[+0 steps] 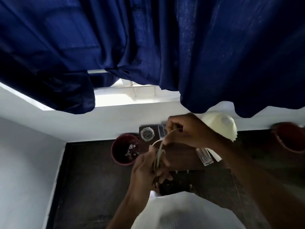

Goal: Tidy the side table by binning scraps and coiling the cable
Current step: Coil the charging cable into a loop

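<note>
A pale cable (158, 152) runs in several loops between both hands above the dark brown side table (181, 156). My left hand (146, 166) grips the lower end of the loops, fingers closed around them. My right hand (183, 129) pinches the upper strand a little higher and farther back. A dark red bin (115, 151) stands on the floor left of the table, with small white scraps (132, 149) inside it.
On the table stand a glass jar (147, 134), a remote control (161, 130) and a clear rectangular bottle (204, 156). A cream lampshade (221, 126) sits at the back right. Blue curtains (148, 47) hang above; a red bucket (290, 138) is far right.
</note>
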The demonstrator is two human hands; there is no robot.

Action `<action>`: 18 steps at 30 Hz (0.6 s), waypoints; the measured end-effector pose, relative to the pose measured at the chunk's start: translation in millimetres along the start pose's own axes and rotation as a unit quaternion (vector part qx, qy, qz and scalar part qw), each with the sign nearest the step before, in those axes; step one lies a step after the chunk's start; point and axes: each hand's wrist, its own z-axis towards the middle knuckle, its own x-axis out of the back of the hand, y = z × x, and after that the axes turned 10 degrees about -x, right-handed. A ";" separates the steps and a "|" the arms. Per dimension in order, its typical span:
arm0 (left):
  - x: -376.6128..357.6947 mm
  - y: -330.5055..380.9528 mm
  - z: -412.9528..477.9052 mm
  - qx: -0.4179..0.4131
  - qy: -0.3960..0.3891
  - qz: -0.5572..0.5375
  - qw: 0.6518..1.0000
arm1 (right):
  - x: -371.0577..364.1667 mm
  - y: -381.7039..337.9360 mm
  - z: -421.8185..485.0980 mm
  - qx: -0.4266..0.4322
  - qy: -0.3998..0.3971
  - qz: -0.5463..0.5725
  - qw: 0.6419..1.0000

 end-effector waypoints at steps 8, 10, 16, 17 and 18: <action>-16.3 15.8 11.1 -0.204 0.036 0.035 0.978 | -91.1 41.3 -65.8 -0.029 -0.171 0.001 0.985; -22.4 2.6 20.7 -0.230 0.041 0.128 0.964 | -83.4 37.4 -72.3 -0.002 -0.170 -0.044 0.984; -26.1 -40.8 28.4 -0.239 0.031 0.377 0.894 | 3.2 24.1 -70.6 0.092 -0.007 -0.171 0.981; -30.0 -44.4 22.6 -0.224 0.012 0.348 0.910 | 20.0 25.3 -63.1 0.082 0.000 -0.170 0.982; -36.9 -47.5 15.4 -0.208 -0.007 0.316 0.926 | 34.9 27.7 -55.4 0.075 0.000 -0.155 0.985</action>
